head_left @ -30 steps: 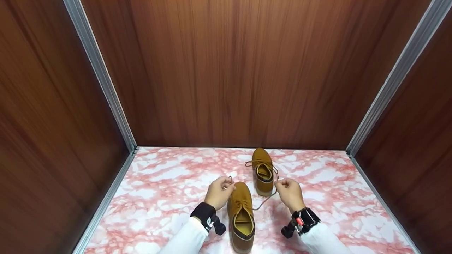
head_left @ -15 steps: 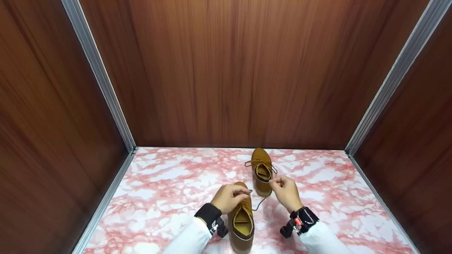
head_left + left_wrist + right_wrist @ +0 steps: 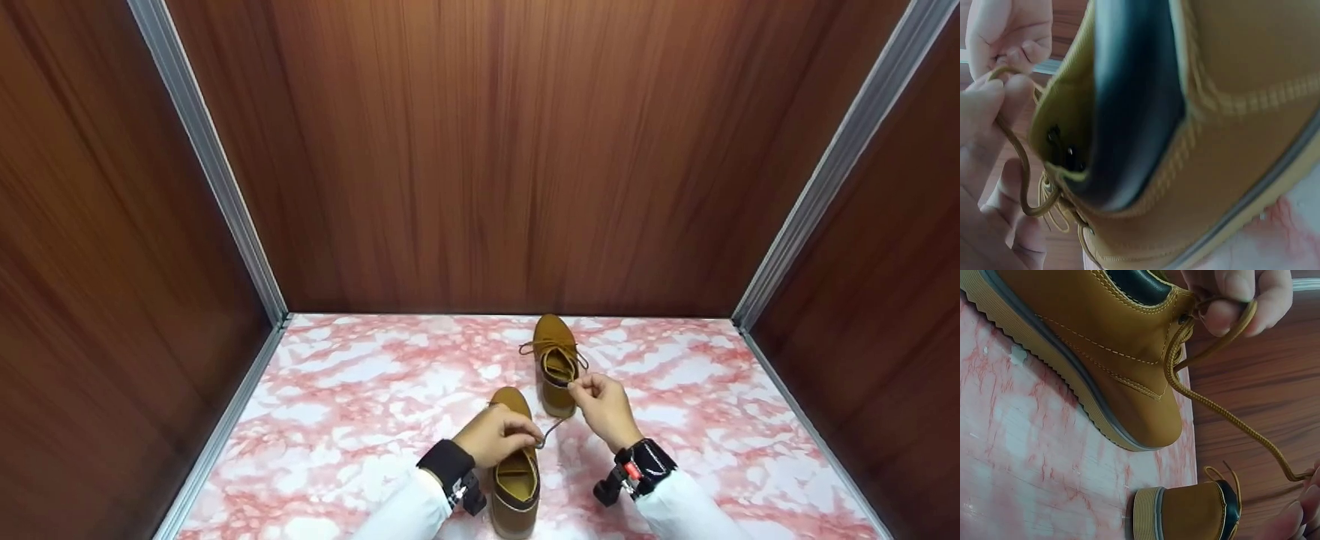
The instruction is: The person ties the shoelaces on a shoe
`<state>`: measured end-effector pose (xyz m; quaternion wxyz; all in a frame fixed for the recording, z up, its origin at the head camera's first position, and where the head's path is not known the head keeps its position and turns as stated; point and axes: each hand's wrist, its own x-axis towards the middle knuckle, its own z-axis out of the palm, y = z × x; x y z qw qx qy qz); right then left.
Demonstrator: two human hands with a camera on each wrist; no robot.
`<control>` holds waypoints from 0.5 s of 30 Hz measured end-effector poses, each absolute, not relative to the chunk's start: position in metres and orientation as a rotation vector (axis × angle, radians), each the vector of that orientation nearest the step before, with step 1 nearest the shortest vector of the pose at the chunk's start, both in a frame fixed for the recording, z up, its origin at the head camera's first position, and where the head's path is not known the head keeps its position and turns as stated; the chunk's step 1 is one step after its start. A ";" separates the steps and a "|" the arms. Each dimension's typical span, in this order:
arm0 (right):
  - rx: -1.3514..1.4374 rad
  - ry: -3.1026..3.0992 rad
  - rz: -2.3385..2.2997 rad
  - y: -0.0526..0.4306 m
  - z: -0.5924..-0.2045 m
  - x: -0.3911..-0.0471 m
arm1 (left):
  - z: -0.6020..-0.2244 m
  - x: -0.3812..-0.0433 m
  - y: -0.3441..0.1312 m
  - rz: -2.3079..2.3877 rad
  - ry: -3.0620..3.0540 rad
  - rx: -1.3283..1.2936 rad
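Note:
A tan lace-up shoe [image 3: 514,519] stands nearest me with its toe pointing away. My left hand [image 3: 496,438] reaches across its top and pinches a brown shoelace [image 3: 1024,169] between thumb and index finger. In the left wrist view the lace bends over those fingertips and hangs in a curve beside the shoe's collar. Right of the shoe, my right hand [image 3: 607,411] pinches a stretch of lace [image 3: 1224,415] that runs across to the shoe in the right wrist view. The eyelets are partly covered by my left hand in the head view.
A second tan shoe [image 3: 553,330], its laces tied in a bow, stands farther off, just beyond my right fingertips in the head view. Both shoes rest on a red-and-white marbled surface [image 3: 360,420]. Brown wood-look panels [image 3: 480,165] with metal corner posts enclose three sides.
My left hand, holding lace, has moved from the shoe's left side across its top to the right side. My right hand has shifted slightly left, and the lace there hangs slacker.

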<state>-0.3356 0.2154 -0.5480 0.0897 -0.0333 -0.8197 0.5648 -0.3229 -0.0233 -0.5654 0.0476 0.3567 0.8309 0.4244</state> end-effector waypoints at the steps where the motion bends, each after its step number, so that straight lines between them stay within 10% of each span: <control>1: -0.102 -2.435 1.682 0.216 -0.548 -0.336 | -0.566 -0.323 -0.023 1.332 2.480 1.096; 15: -0.154 -2.416 1.710 0.222 -0.555 -0.337 | -0.558 -0.335 -0.031 2.015 2.179 0.672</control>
